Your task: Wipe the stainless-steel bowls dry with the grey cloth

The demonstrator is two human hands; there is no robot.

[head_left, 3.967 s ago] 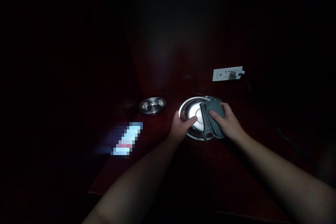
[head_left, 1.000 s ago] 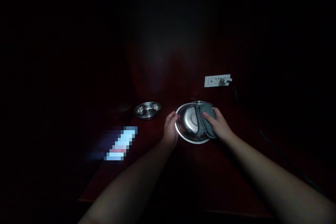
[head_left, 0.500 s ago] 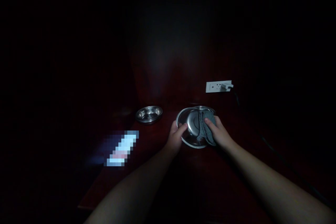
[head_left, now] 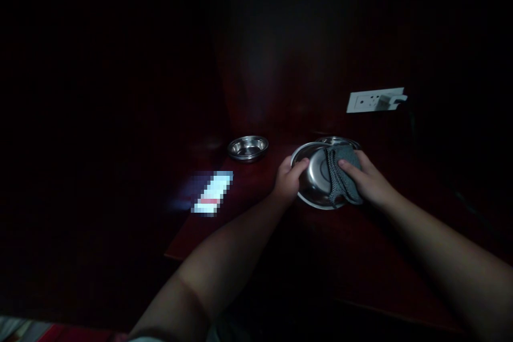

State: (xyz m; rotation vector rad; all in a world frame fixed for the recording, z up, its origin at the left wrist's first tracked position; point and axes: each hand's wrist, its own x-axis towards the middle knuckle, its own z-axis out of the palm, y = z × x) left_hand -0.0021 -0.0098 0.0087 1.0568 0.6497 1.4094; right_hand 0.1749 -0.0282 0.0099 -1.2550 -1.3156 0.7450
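Note:
A shiny metal bowl is tilted between my hands above the dark red table. My left hand grips its left rim, with the thumb over the inner edge. A grey cloth lies folded over the bowl's right side. My right hand is closed on this cloth, thumb on top, pressing it to the rim; its other fingers are hidden behind. Partly covered by the held bowl, another metal bowl stands just beyond it.
Farther left on the table sits a metal bowl, maybe stacked. In front of it a bright, pixelated rectangle glows. A white wall socket with a plug and dark cable is at the right. The surroundings are very dark.
The whole view has shifted, so everything appears farther right and higher. My hands keep the same hold on the bowl and cloth. The table's front edge now shows.

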